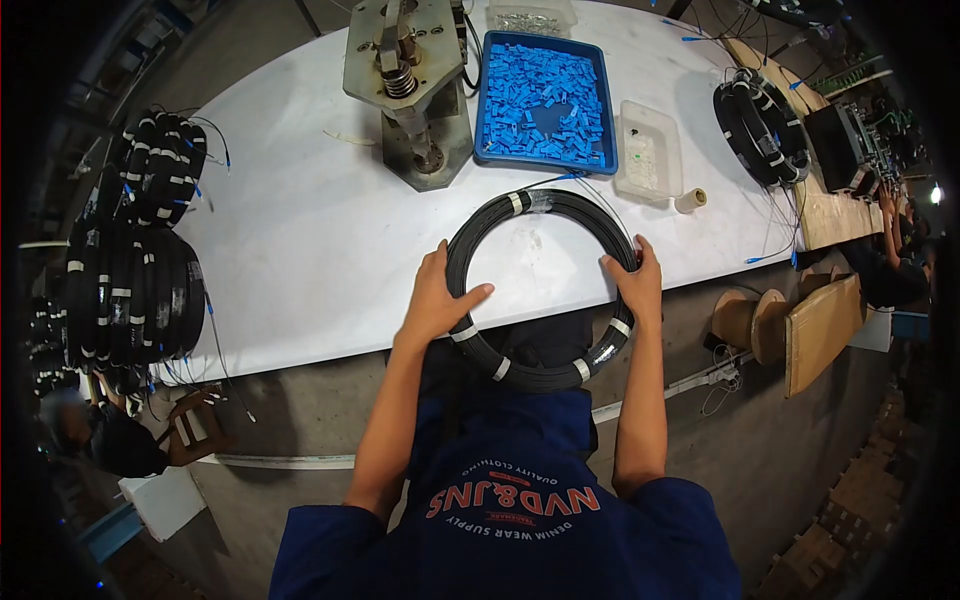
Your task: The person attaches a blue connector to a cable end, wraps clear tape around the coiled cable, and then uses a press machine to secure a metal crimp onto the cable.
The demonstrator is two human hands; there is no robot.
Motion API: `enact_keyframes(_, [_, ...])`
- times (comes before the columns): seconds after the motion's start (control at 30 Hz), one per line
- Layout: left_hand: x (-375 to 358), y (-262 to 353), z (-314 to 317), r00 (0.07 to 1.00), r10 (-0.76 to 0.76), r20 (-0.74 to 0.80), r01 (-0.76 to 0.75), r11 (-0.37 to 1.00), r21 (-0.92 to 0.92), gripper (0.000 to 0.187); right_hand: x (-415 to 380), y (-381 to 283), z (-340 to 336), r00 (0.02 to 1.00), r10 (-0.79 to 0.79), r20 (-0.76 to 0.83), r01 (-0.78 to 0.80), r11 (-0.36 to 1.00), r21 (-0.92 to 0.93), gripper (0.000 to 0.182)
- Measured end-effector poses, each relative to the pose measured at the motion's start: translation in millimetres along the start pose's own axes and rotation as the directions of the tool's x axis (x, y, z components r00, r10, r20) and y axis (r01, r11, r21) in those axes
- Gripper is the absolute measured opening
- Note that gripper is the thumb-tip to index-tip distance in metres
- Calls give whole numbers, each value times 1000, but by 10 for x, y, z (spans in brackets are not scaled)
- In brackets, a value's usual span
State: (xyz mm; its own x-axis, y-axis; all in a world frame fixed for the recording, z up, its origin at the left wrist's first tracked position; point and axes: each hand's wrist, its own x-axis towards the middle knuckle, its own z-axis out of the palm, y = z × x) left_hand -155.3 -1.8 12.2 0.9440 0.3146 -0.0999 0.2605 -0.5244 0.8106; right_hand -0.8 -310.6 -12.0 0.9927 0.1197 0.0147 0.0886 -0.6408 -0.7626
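Blk cable coil point(472, 232), 1 pc.: round, w/ wht tape bands and shiny clear wrap; far part over wht table point(300, 240), near part past table's near edge, in front of wearer's torso. Thin lead w/ blue tip point(568, 177) at coil's far side

L hand point(440, 297): holds coil's L side, part-open; thumb spread wide across to inner side, fingers at outer side

R hand point(638, 279): holds coil's R side, part-open; thumb toward inner side, fingers bent at outer side; exact fingertip contact, both hands: can't tell

Surroundings: blue tray point(545, 162) w/ blue pcs., far; metal fixture point(425, 120), far L; clear tub point(650, 150), R of tray; more blk coils point(135, 290), L
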Motion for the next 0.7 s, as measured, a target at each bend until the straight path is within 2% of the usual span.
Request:
enact_keyframes(0.03, [-28,11,67,998,44,-44,-40,994,104,93,-36,-15,-4,1000,19,21,-18,999,-32,75])
enact_keyframes(0.07, [-20,11,117,997,32,-76,-24,995,99,82,-80,-59,-7,999,-35,-5,34,984,-173,64])
enact_keyframes(0.2, [67,-89,214,995,33,-98,-22,993,118,67,-55,-6,1,1000,-19,22,22,988,-150,52])
enact_keyframes(0.27, [32,-115,234,987,76,-143,-58,990,127,59,-102,-1,9,999,-39,24,42,988,-146,52])
enact_keyframes(0.37, [-51,-134,209,984,96,-151,-88,994,63,60,-200,-65,-16,998,-44,48,50,990,-135,52])
enact_keyframes(0.43, [-135,-118,184,984,84,-158,-81,996,24,60,-293,-127,-7,997,-74,4,74,995,-70,52])
enact_keyframes(0.5, [-226,-83,130,981,61,-186,-78,993,-84,61,-324,-192,-26,996,-86,15,86,996,-30,53])
enact_keyframes(0.63, [-345,-75,-14,977,51,-206,-81,987,-139,62,-338,-388,-82,990,-143,17,142,989,43,55])
enact_keyframes(0.7, [-409,-131,-31,958,93,-272,-135,981,-142,61,-319,-508,-109,986,-167,21,165,984,59,55])
